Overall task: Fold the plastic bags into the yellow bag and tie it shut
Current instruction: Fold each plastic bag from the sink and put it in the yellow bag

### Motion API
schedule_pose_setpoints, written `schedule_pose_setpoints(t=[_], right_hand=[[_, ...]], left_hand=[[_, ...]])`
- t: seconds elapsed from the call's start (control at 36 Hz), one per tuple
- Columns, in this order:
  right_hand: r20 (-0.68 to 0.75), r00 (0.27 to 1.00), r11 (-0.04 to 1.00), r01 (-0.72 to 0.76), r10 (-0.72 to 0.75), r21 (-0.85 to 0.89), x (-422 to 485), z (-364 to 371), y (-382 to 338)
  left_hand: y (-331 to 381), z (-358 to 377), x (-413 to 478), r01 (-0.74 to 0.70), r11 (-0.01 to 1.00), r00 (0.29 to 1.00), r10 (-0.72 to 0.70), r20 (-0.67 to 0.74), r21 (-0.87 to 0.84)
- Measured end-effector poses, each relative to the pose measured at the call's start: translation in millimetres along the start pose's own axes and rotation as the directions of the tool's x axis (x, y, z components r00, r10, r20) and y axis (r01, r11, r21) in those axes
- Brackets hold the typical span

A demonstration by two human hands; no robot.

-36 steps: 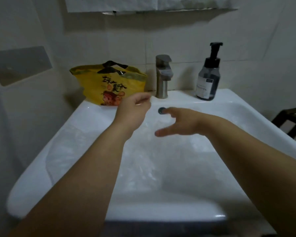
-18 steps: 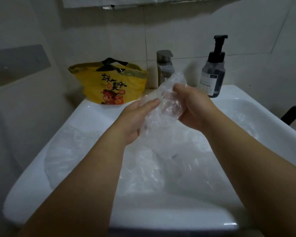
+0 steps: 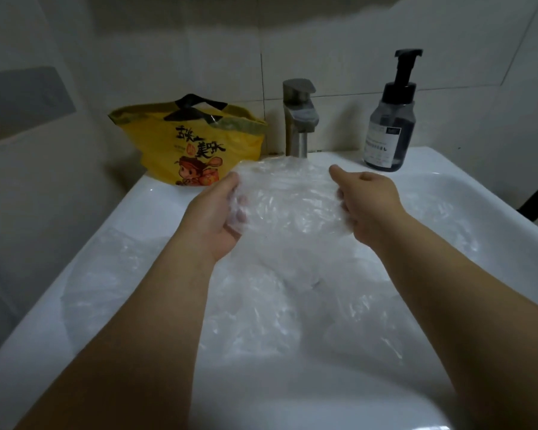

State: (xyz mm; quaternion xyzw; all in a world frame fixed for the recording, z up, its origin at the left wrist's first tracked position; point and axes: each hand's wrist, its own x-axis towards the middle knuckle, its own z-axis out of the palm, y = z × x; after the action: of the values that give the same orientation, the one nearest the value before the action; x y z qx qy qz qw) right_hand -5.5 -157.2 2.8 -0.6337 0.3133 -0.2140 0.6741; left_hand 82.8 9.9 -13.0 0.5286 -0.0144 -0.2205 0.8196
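Both hands gripping clear plastic bag over sink: left hand fingers curling underneath it, right hand clamping its right edge.

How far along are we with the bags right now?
Early stage. Done: nothing that I can see; the yellow bag stands untied at the back of the sink, its contents hidden. In hand: the left hand and right hand grip one clear bag stretched between them above the basin. To do: fold it, fold the loose bags lying in the basin, pack them all, tie the yellow bag.
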Motion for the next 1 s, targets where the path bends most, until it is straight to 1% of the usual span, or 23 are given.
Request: schedule_pose_setpoints(t=[0.06,0.11,0.14,0.19,0.22,0.28,0.31,0.33,0.36,0.39,0.42,0.44,0.47,0.56,0.61,0.69,0.75,0.81,0.86,0.92,1.0], right_hand=[[-0.028,0.997,0.995,0.063,-0.065,-0.08,3,2,3],[-0.018,0.999,0.996,0.04,-0.042,-0.08,4,5,3],[0.004,1.0,0.998,0.024,-0.024,-0.061,5,7,3],[0.063,0.998,0.998,-0.023,0.02,0.056,4,8,0],[0.107,0.993,0.985,-0.066,0.049,0.157,3,7,-2],[0.248,0.966,0.929,-0.158,0.074,0.335,1,2,-7],[0.33,0.942,0.917,-0.182,0.059,0.356,0,0,-8],[0.404,0.914,0.932,-0.178,0.038,0.317,-2,0,-8],[0.452,0.891,0.961,-0.149,0.027,0.235,-4,1,-7],[0.465,0.885,0.987,-0.102,0.034,0.123,-6,3,-5],[0.445,0.895,0.998,-0.055,0.036,0.03,-8,6,-2],[0.4,0.916,0.999,-0.028,0.036,-0.025,-10,9,1],[0.352,0.936,0.999,-0.016,0.027,-0.036,-11,12,2],[0.239,0.971,0.999,-0.006,-0.003,0.036,-11,15,2],[0.194,0.981,0.998,-0.011,-0.002,0.067,-7,13,1],[0.142,0.987,0.98,-0.103,0.078,0.173,-4,8,-3],[0.166,0.976,0.938,-0.185,0.14,0.294,-4,6,-5],[0.227,0.964,0.901,-0.221,0.142,0.373,-5,3,-5],[0.261,0.961,0.866,-0.207,0.093,0.454,-6,1,-6],[0.283,0.959,0.809,-0.168,0.003,0.563,-8,2,-8],[0.368,0.923,0.766,-0.156,-0.111,0.623,-9,5,-9]], left_hand=[[1,2,-2,0.024,1.0,1.0,-0.024,0.02,0.011],[3,6,-6,0.059,0.998,0.994,-0.058,0.094,-0.007],[3,7,-7,0.067,0.997,0.99,-0.061,0.124,-0.049],[5,5,-7,0.072,0.984,0.988,-0.047,0.148,-0.166],[5,3,-6,0.064,0.973,0.988,-0.03,0.151,-0.223],[8,0,-5,0.027,0.955,0.99,0.015,0.14,-0.296],[9,-1,-7,0.012,0.951,0.989,0.035,0.147,-0.309],[10,-2,-9,0.0,0.949,0.987,0.05,0.151,-0.315],[10,-1,-11,-0.009,0.951,0.987,0.059,0.151,-0.308],[10,-3,-11,-0.02,0.957,0.988,0.063,0.138,-0.29],[10,-3,-9,-0.024,0.962,0.99,0.06,0.126,-0.271],[8,-3,-6,-0.027,0.969,0.992,0.056,0.113,-0.247],[7,-3,-4,-0.032,0.976,0.993,0.055,0.1,-0.214],[4,2,0,-0.058,0.995,0.99,0.068,0.126,-0.079],[4,6,-1,-0.039,0.998,0.992,0.044,0.116,-0.042],[2,7,-2,-0.037,0.999,0.998,0.034,0.06,0.036],[1,7,-2,-0.048,0.997,0.998,0.046,0.035,0.061],[1,7,-1,-0.069,0.996,0.998,0.069,0.003,0.05],[1,6,1,-0.072,0.997,0.997,0.073,-0.01,0.031],[0,6,4,-0.073,0.997,0.997,0.073,-0.005,-0.002],[-1,5,5,-0.052,0.999,0.998,0.052,-0.037,-0.003]])
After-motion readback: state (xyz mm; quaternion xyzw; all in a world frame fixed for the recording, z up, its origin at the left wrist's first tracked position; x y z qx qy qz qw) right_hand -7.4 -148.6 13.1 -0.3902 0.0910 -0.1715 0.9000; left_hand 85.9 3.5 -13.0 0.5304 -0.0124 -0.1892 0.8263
